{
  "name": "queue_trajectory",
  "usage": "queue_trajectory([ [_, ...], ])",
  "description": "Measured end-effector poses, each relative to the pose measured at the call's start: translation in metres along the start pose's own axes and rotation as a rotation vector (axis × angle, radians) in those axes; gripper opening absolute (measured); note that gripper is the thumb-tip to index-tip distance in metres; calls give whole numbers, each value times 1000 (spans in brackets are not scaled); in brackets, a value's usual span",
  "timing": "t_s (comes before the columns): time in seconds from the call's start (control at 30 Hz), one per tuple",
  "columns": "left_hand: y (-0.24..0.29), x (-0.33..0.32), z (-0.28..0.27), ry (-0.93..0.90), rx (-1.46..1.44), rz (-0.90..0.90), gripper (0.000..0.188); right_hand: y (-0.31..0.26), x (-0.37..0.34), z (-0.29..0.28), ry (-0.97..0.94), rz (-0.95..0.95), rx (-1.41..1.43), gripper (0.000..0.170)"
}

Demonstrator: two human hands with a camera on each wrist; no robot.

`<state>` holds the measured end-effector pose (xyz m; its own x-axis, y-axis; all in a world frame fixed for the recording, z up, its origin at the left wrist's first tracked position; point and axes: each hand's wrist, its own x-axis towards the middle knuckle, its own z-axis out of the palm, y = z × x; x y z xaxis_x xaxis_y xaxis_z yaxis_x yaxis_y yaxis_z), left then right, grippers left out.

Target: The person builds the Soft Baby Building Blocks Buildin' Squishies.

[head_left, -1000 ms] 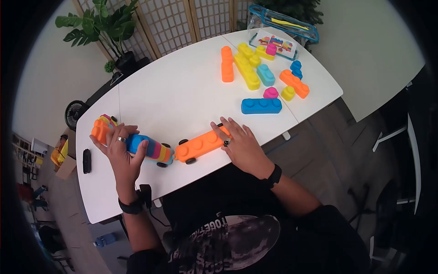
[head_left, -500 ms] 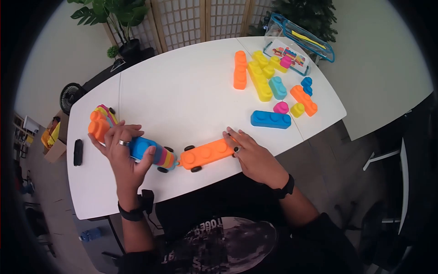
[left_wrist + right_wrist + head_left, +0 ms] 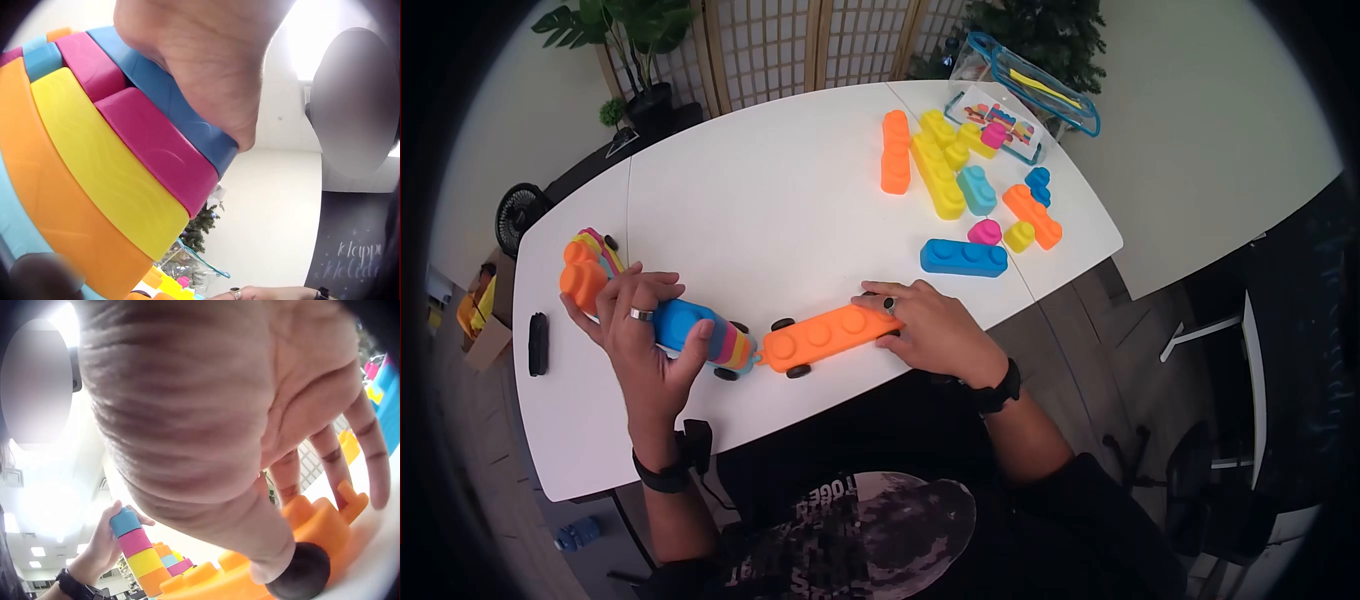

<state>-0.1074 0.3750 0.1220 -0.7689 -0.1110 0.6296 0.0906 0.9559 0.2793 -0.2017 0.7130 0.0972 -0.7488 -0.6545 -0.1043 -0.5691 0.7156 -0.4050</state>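
Left grip is clamped on a smooth blue plastic block atop banded layers; to its right, a studded orange car with round black wheels is pinched by the right grip.

Head view downward, wrist views low, close, all showing stacked blocks

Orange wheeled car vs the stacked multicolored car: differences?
Load: the stacked car carries layered blocks; the orange car has bare studs on top.
Color: the stacked car is multicolored; the orange car's body is all orange.
Hands: left hand holds the stacked car, right hand the orange car.
Shared: black wheels.
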Motion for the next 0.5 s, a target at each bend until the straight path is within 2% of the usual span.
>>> queue_trajectory([
  [0.13,-1,-1,-1,-6,-5,8,42,-4,0,15,106,-16,-22,67],
  [0.33,-1,-1,0,8,0,20,44,-11,1,33,171,18,-19,76],
  [0.5,-1,-2,-1,7,8,21,46,-5,-6,37,245,-29,0,83],
])
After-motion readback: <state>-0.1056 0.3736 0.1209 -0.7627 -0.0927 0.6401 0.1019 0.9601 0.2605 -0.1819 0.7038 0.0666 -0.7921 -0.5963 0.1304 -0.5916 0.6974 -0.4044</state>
